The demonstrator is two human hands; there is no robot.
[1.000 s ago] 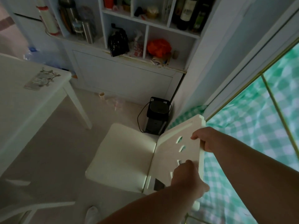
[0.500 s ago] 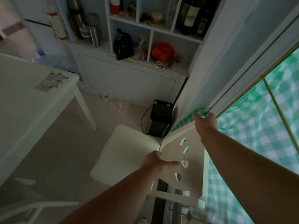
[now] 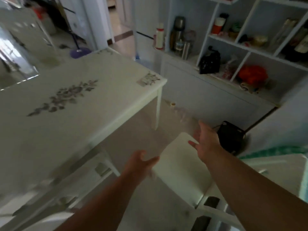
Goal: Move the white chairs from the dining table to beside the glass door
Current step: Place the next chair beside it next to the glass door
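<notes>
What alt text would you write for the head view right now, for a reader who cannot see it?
Both bare hands, left hand and right hand, hover open and empty above the seat of a white wooden chair standing on the floor. To the left is a white dining table with a floral print; behind, white wall shelves hold flasks and bottles.

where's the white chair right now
In the head view the white chair stands on the floor at lower right, below both open hands, between the dining table and the black appliance.
</notes>
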